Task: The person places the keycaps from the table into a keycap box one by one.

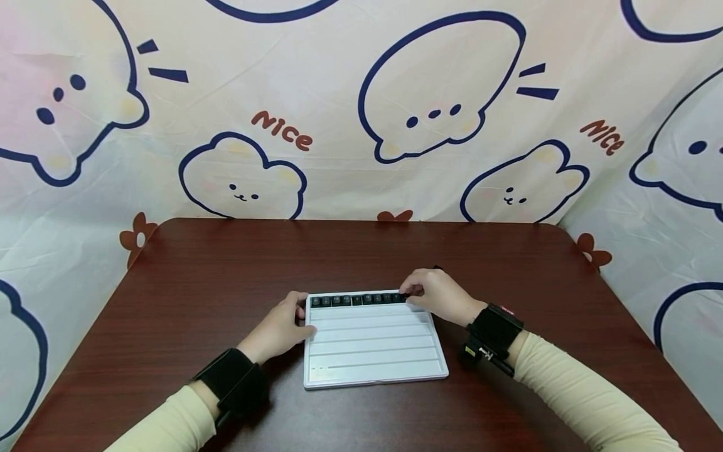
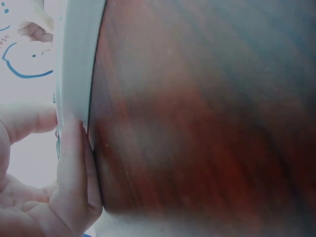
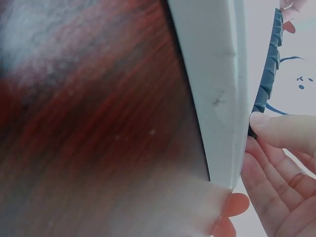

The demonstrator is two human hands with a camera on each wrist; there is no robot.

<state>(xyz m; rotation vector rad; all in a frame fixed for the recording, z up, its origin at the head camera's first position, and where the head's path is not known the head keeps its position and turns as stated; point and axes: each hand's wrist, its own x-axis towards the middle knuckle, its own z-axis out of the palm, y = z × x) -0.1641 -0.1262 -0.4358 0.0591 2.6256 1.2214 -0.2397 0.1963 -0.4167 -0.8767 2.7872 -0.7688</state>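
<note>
On the table lies a white ridged tray (image 1: 375, 345) with a row of black keycaps (image 1: 357, 300) along its far edge. My left hand (image 1: 282, 329) holds the tray's left edge near the far corner, the thumb on top and the fingers along the side. At the right end of the row, my right hand (image 1: 440, 295) pinches a black keycap (image 3: 252, 132) between thumb and fingers. Most of that keycap is hidden by the fingertips. In the right wrist view the other keycaps (image 3: 266, 79) stand in line beyond the thumb.
The dark brown wooden table (image 1: 243, 263) extends around the tray on all sides. Behind it hangs a pale cloth (image 1: 333, 182) printed with blue-outlined cartoon animals. Black bands (image 1: 240, 383) with cameras sit on both wrists, over cream sleeves (image 1: 593, 395).
</note>
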